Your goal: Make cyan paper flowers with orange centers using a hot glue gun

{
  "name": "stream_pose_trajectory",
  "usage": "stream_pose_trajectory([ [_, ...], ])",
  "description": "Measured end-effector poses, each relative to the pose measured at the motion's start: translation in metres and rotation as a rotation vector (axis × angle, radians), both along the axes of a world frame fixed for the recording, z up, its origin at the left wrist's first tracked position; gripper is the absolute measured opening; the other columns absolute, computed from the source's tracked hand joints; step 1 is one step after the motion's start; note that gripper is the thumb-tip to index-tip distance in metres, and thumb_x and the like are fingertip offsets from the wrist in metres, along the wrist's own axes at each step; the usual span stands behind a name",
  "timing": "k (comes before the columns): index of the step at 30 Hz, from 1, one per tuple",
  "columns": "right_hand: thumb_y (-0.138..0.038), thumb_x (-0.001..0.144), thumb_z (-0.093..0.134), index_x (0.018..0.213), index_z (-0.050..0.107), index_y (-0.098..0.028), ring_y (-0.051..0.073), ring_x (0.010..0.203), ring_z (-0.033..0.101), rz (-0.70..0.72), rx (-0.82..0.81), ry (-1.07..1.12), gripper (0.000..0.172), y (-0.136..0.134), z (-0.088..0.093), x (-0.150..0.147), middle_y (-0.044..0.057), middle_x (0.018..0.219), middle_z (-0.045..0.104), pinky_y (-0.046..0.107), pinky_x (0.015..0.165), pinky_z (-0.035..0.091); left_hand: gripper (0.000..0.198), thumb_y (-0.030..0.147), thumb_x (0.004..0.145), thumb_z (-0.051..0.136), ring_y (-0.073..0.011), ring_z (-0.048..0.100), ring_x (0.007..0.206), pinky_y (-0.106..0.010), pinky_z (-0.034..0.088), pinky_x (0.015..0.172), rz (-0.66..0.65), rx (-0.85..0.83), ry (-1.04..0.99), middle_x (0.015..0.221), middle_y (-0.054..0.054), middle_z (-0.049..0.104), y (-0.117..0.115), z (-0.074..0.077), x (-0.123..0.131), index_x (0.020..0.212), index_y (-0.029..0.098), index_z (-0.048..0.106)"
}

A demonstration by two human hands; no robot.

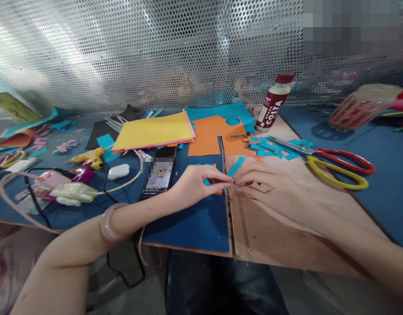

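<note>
1. Head view, step in hand: looks like fine paper handwork. Left hand and right hand meet above the worktop, fingertips about touching, over the gap between the blue board and the bare wood.
2. Left fingers: thumb and forefinger drawn nearly together; cannot tell if anything is pinched between them.
3. Right fingers: bent, tips bunched toward the left ones; grip hidden, cannot tell.
4. Paper in play: blue strip sits at the fingertips, slanting up and right, held or just lying there, unclear. Orange piece shows under the left fingers, partly covered, bits of blue beside it.
5. Next move, as judged: calls for a light, exact pinch and one hand steadying, since thin strips likely bend or slip.
6. Around: scissors lie open, apart from the right hand, by the blue scraps. Orange sheet, with cut-outs, is beyond the hands. Phone, screen lit, is left of the left hand; glue gun farther left. Bottle stands upright behind the scraps.
</note>
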State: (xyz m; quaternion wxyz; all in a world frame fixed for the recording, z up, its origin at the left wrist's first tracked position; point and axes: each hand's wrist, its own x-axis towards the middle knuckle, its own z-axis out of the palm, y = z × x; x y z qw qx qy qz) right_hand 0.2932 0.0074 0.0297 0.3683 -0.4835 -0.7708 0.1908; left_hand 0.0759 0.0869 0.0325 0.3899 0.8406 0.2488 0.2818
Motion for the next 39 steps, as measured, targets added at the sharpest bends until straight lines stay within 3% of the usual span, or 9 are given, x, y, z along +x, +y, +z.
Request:
stream_pose_trajectory([
  [6, -0.048, 0.089, 0.062, 0.087, 0.072, -0.026, 0.020, 0.083, 0.062, -0.074, -0.082, 0.031, 0.024, -0.001, 0.009, -0.006, 0.004, 0.092, 0.069, 0.038, 0.077, 0.050, 0.018, 0.029, 0.085, 0.071, -0.0185, 0.071, 0.086, -0.029, 0.057, 0.080, -0.003, -0.027, -0.009, 0.092, -0.007, 0.077, -0.001, 0.001, 0.000, 0.098, 0.021, 0.080],
  [11, -0.046, 0.086, 0.067, 0.085, 0.072, -0.025, 0.017, 0.075, 0.060, -0.106, -0.085, 0.119, 0.022, 0.001, 0.013, -0.008, 0.003, 0.086, 0.070, 0.033, 0.067, 0.049, 0.022, 0.031, 0.085, 0.071, -0.0167, 0.070, 0.086, -0.026, 0.056, 0.077, 0.016, -0.167, -0.092, 0.095, -0.007, 0.076, -0.001, 0.003, 0.001, 0.101, 0.018, 0.079],
  [15, -0.042, 0.087, 0.066, 0.087, 0.072, -0.024, 0.018, 0.082, 0.063, -0.089, -0.061, 0.189, 0.019, 0.001, 0.010, -0.009, 0.003, 0.087, 0.070, 0.035, 0.073, 0.051, 0.025, 0.029, 0.081, 0.074, -0.0159, 0.071, 0.086, -0.027, 0.057, 0.081, -0.012, -0.353, -0.184, 0.096, -0.008, 0.076, -0.001, 0.004, 0.003, 0.101, 0.014, 0.074],
  [20, -0.041, 0.087, 0.066, 0.090, 0.074, -0.025, 0.019, 0.086, 0.066, -0.123, -0.094, 0.217, 0.018, -0.001, 0.011, -0.009, 0.004, 0.091, 0.072, 0.036, 0.078, 0.053, 0.020, 0.027, 0.078, 0.075, -0.0159, 0.072, 0.086, -0.028, 0.058, 0.082, -0.030, -0.464, -0.237, 0.093, -0.008, 0.075, -0.002, 0.005, 0.005, 0.090, 0.012, 0.070],
  [25, -0.042, 0.083, 0.070, 0.089, 0.075, -0.025, 0.020, 0.089, 0.067, -0.145, -0.195, 0.325, 0.019, -0.001, 0.010, -0.009, 0.004, 0.093, 0.072, 0.037, 0.081, 0.055, 0.018, 0.023, 0.077, 0.075, -0.0150, 0.072, 0.083, -0.027, 0.057, 0.079, -0.027, -0.477, -0.248, 0.090, -0.007, 0.075, -0.001, 0.003, 0.005, 0.090, 0.013, 0.069],
  [31, -0.043, 0.078, 0.076, 0.086, 0.073, -0.024, 0.017, 0.084, 0.065, -0.094, -0.379, 0.584, 0.020, 0.003, -0.005, -0.011, 0.002, 0.088, 0.071, 0.033, 0.077, 0.054, 0.018, 0.024, 0.077, 0.074, -0.0147, 0.071, 0.082, -0.027, 0.057, 0.077, -0.015, -0.475, -0.237, 0.090, -0.007, 0.074, -0.001, 0.000, 0.006, 0.091, 0.013, 0.069],
  [39, -0.046, 0.076, 0.076, 0.077, 0.071, -0.024, 0.015, 0.076, 0.059, -0.135, -0.454, 0.548, 0.023, 0.002, 0.000, -0.016, 0.001, 0.082, 0.067, 0.029, 0.066, 0.047, 0.013, 0.022, 0.076, 0.074, -0.0126, 0.068, 0.074, -0.024, 0.055, 0.071, 0.006, -0.442, -0.218, 0.082, -0.006, 0.073, -0.001, 0.002, 0.005, 0.085, 0.013, 0.070],
])
